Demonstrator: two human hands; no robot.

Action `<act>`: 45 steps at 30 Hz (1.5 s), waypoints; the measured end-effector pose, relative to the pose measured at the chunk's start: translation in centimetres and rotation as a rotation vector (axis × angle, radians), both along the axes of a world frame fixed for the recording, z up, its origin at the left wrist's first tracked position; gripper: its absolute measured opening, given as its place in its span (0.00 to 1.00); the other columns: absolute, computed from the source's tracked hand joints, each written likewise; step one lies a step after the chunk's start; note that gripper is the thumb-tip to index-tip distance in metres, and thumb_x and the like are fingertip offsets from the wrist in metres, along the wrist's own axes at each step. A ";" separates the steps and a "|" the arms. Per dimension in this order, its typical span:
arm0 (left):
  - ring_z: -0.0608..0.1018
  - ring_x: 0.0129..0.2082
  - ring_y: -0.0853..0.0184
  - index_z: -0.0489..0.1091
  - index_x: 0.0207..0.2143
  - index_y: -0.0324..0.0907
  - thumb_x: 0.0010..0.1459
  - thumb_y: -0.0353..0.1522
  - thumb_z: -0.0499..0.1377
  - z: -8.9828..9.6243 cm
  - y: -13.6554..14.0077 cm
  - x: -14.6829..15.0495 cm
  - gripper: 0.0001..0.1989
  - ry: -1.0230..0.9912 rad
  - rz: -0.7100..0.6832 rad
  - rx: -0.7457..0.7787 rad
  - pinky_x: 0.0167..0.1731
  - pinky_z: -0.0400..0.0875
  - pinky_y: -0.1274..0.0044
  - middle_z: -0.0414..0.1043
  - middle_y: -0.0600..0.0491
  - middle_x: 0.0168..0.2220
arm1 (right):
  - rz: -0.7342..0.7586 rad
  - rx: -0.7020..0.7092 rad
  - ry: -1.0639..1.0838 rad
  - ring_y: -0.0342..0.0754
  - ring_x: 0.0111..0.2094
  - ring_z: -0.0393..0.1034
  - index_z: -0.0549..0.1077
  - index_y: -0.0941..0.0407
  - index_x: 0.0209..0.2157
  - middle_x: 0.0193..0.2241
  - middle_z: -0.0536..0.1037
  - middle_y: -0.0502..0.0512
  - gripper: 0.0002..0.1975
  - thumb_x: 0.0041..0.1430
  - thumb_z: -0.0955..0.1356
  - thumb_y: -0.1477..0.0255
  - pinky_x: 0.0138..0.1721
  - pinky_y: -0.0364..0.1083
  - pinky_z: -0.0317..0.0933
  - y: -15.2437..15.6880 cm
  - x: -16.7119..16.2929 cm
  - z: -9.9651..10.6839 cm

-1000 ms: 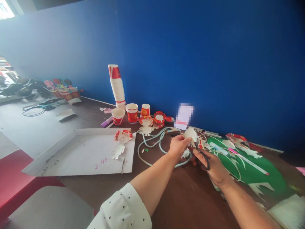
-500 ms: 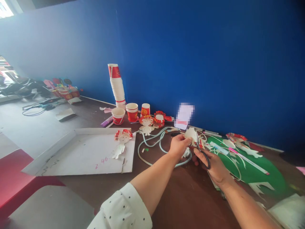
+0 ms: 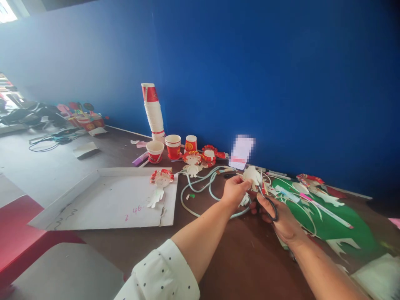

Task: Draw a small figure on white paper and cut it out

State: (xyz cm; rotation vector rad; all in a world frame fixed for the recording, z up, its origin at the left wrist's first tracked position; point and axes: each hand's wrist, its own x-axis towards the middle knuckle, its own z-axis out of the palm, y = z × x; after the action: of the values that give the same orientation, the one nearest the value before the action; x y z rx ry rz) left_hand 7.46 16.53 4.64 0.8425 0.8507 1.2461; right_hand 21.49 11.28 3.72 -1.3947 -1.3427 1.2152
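Observation:
Between its thumb and fingers, my left hand (image 3: 234,192) pinches a white paper cutout (image 3: 251,176) above the table. My right hand (image 3: 283,223) grips the dark handles of a pair of scissors (image 3: 260,187), whose blades point up at the cutout's right edge. Whether the blades touch the paper there I cannot tell. Below and left of my left hand lies a looped pale blue cable (image 3: 184,204). Paper scraps and thin strips (image 3: 314,225) lie to the right of the scissors.
A white box lid (image 3: 106,200) holds a paper doll (image 3: 162,180) with red curled hair. Behind stand a tall stack of paper cups (image 3: 153,114) and several red cups (image 3: 173,146). A green sheet (image 3: 356,225) with a pink marker (image 3: 326,210) lies right. A blue partition (image 3: 250,75) bounds the table.
The scissors have turned slightly and shifted a little right, with the blades at the cutout's right edge. The cutout's outline looks rounder at the top. My left hand has barely moved.

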 end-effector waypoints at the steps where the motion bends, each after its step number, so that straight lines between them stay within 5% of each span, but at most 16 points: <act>1: 0.62 0.18 0.75 0.67 0.21 0.39 0.46 0.36 0.66 0.1 0.0 0.0 0.13 -0.009 0.000 -0.007 0.20 0.55 0.80 0.65 0.56 0.18 | -0.003 -0.006 0.008 0.47 0.28 0.67 0.78 0.55 0.39 0.26 0.78 0.54 0.22 0.56 0.69 0.51 0.21 0.43 0.50 0.0 0.0 0.0; 45: 0.61 0.18 0.77 0.66 0.22 0.39 0.47 0.36 0.65 -1.0 0.6 0.0 0.12 0.022 -0.071 0.022 0.22 0.55 0.80 0.64 0.57 0.18 | -0.038 0.014 -0.117 0.49 0.29 0.69 0.79 0.53 0.39 0.25 0.77 0.53 0.23 0.54 0.68 0.49 0.24 0.43 0.56 -0.1 -0.1 0.7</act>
State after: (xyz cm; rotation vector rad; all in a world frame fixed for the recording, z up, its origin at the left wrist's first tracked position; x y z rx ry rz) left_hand 7.50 17.15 3.64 0.8986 0.8194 1.1876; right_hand 21.43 11.17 4.41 -1.4944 -1.3949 1.1120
